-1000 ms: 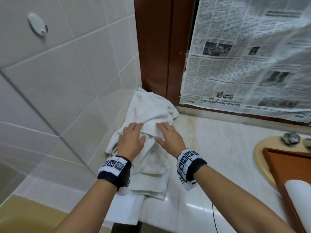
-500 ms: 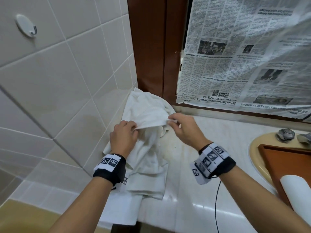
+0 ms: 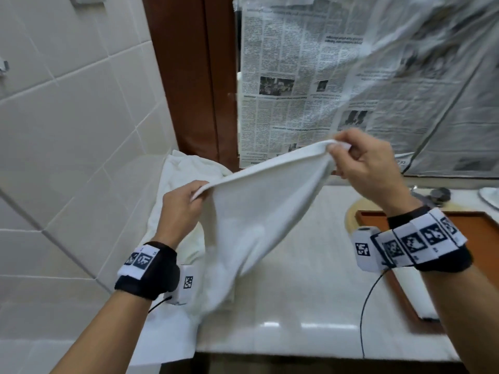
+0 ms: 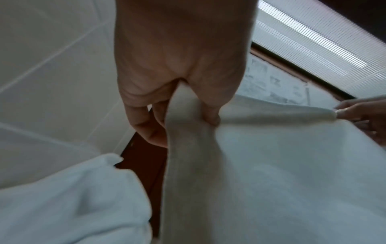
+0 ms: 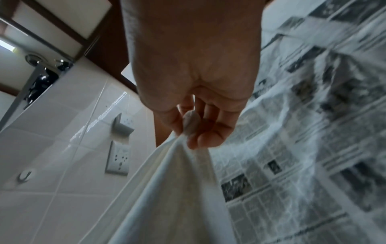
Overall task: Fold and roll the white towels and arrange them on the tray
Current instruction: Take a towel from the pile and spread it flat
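A white towel hangs stretched in the air between my two hands above the counter. My left hand pinches its left corner, seen close in the left wrist view with the towel draping down. My right hand pinches the opposite corner, higher and further right; in the right wrist view my right hand nips the cloth between thumb and fingers. More white towels lie heaped against the wall. A rolled white towel lies on the wooden tray at the right.
The marble counter runs under the towel. A tiled wall closes the left side, with a wooden frame and a newspaper-covered pane behind. A tap stands beyond the tray. A black cable hangs from my right wrist.
Both hands have lifted the towel off the heap and pulled apart; the right hand went up and right, so the towel's top edge is now taut.
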Demonstrator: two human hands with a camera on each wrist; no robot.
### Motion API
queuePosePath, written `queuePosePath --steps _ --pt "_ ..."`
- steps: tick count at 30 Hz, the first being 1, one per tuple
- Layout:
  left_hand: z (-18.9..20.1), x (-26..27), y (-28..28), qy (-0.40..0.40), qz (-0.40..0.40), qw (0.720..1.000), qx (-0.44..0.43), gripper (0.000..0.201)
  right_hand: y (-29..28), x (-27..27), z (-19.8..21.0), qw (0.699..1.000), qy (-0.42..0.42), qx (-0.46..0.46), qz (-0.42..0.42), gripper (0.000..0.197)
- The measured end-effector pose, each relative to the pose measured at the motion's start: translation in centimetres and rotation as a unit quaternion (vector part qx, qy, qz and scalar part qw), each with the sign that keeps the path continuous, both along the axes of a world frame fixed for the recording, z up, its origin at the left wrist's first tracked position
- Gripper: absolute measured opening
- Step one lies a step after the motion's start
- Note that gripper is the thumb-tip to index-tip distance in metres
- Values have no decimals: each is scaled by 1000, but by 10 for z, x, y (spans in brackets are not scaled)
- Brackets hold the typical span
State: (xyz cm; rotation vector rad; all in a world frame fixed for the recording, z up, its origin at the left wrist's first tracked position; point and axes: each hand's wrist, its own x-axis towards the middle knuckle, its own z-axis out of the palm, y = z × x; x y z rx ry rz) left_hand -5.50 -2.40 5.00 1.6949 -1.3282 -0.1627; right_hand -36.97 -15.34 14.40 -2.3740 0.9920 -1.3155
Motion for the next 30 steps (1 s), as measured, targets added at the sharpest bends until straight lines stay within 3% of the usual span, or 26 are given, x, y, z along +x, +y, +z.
queuePosePath --steps 5,7,9,13,15,18,20,22,26,30 --pt "45 -34 2 69 -90 990 -79 13 16 -69 40 996 -87 17 -12 10" --pt "49 -48 -1 89 -104 986 -94 13 17 -93 42 992 -118 54 -5 8" --pt "41 -59 -6 85 -104 987 -86 12 11 -109 26 990 -86 107 6 15" --pt "-14 -81 -16 20 -55 998 21 5 0 -129 -37 972 60 226 16 43" --pt "-49 -91 -15 13 -42 994 97 16 -1 -130 -82 962 135 239 -17 37" --pt "-102 -109 -10 25 -48 982 183 21 8 -128 -152 962 154 223 -36 7" --pt "-139 -118 -6 6 -38 969 243 15 15 -124 -195 950 183 251 -26 14" --pt "-173 -124 -2 -13 -19 957 289 23 25 -118 -228 934 227 275 -15 17" --pt "-205 -141 7 -46 -22 941 334 24 38 -114 -253 928 204 311 14 21" --pt "-202 -174 24 -77 -62 939 331 22 44 -132 -254 932 184 311 22 29"
